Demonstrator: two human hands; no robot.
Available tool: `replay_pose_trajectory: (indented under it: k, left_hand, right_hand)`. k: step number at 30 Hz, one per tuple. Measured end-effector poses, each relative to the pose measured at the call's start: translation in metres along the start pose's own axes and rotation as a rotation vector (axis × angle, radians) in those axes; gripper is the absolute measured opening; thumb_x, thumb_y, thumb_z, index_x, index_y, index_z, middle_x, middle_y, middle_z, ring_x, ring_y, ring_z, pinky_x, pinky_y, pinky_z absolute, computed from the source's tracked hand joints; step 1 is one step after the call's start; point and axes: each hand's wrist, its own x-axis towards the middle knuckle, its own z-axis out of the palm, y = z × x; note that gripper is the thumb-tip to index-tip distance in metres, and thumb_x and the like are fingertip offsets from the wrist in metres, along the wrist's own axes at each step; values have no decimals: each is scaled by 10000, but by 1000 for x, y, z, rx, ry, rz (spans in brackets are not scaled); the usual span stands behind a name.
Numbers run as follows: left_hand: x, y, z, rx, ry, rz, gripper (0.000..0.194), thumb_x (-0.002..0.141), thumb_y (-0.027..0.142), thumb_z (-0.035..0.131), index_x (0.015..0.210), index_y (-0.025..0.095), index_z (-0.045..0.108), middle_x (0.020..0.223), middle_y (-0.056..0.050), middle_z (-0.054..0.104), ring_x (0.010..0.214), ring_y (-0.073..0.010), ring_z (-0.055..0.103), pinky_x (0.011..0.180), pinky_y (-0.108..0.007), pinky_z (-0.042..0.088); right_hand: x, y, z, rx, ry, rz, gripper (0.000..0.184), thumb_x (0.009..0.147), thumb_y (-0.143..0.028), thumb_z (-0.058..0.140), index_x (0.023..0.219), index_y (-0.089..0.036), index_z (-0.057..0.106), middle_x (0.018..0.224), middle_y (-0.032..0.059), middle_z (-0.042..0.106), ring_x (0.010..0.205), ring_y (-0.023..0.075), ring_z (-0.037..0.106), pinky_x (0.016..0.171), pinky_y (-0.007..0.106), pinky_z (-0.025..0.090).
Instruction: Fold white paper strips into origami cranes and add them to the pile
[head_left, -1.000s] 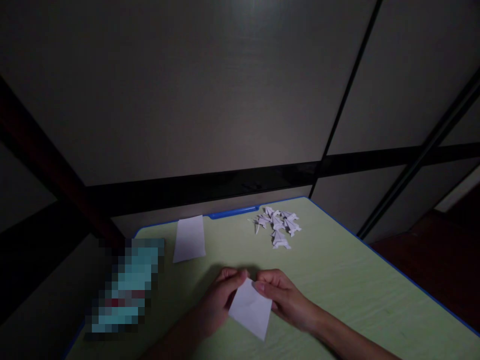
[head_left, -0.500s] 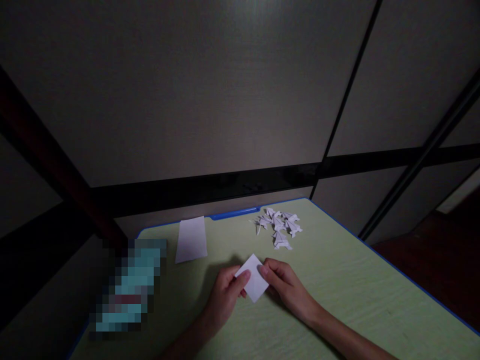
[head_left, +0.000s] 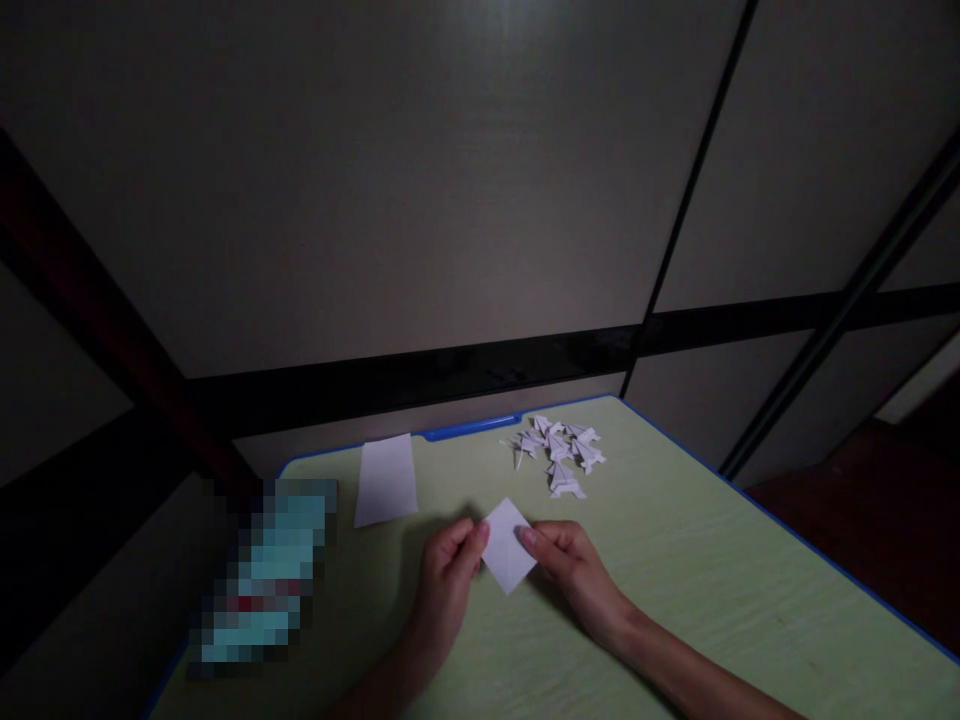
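Note:
A small white square of folded paper [head_left: 508,556] is held up over the table, turned so one corner points away from me and one toward me. My left hand [head_left: 448,570] pinches its left corner between thumb and fingers. On the opposite corner, my right hand [head_left: 568,568] grips with the thumb on top and the fingers beneath. A faint crease runs down the middle of the paper. Beyond my hands lies a group of several small white folded paper figures [head_left: 559,478], close together near the far edge.
White paper [head_left: 385,482] lies flat at the far left of the pale green table [head_left: 720,590], which has a blue rim. A blue handle-like strip [head_left: 472,428] sits on the far edge. A pixelated teal item [head_left: 274,570] is at left. Wardrobe panels [head_left: 420,200] stand behind.
My left thumb has slid outward to the paper's left corner, and the left hand sits slightly farther left. The paper has shifted a little away from me. My right hand keeps its grip.

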Motion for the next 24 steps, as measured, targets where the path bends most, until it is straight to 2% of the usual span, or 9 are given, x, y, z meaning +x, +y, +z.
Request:
replay_pose_trajectory:
  k: [3,6,9,14,20,24]
  left_hand:
    - [0,-4,0,-28,8,2,372,634,445,498,438,169,344,423,58,317,428,-71,302,420,-197,233]
    - [0,-5,1,-55,42,5,352,640,433,500,450,167,370,411,60,336,411,-70,308,412,-196,241]
    - [0,-2,1,-68,53,13,352,637,421,511,436,168,369,387,66,328,386,-66,297,399,-195,234]
    - [-3,2,4,-90,-27,-7,331,616,409,533,443,154,412,399,52,378,400,-68,321,403,-192,245]
    - [-9,3,8,-63,-177,-22,287,589,381,553,450,139,487,402,32,427,403,-78,353,409,-200,270]
    - [-10,3,9,-48,-253,-78,229,567,342,576,506,127,529,435,21,469,425,-82,379,416,-198,279]
  right_hand:
    - [-2,0,2,-15,18,-34,394,667,-412,521,416,-139,387,361,-73,308,356,32,216,367,193,128]
    - [-4,-1,6,-58,-82,-22,342,641,-406,552,477,-110,497,403,-35,438,359,40,312,371,182,205]
    - [-6,-1,12,-71,-138,40,352,654,-421,528,515,-98,533,429,-11,483,349,48,349,372,185,248]
    - [-7,0,11,-4,-3,39,322,691,-416,494,553,-126,470,411,-61,382,352,40,281,358,174,191]
    - [-5,1,5,-18,47,-25,371,748,-430,400,507,-148,402,401,-60,352,363,51,272,369,187,195]
    - [-6,-2,0,-87,129,-83,348,715,-412,457,494,-153,387,428,-61,324,404,58,260,393,194,195]
